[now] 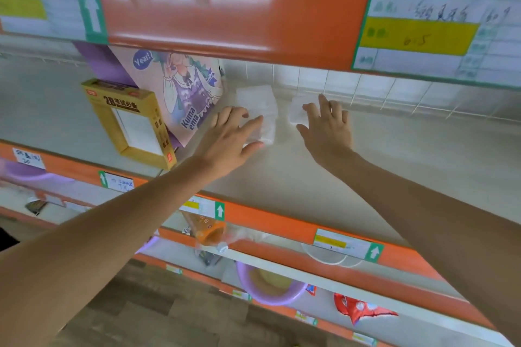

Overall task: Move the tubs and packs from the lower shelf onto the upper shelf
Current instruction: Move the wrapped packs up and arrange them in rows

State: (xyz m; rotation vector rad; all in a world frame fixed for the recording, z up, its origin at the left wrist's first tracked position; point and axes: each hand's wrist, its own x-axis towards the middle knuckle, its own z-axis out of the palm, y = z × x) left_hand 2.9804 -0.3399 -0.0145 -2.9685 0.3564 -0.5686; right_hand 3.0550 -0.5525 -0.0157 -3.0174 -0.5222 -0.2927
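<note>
L hand (231, 135) spread flat, fingers straight on a soft, crinkly white pack (260, 105); smooth pale shelf (408, 160) under it. R hand (328, 128) splayed, gripping nothing; smaller white pack (296, 114) at its fingertips.

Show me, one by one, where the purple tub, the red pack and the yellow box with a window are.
purple tub (277, 300): head view, on its front wall.
red pack (355, 308): head view, on the middle of its red face.
yellow box (118, 101): head view, on its printed top band above the window.
</note>
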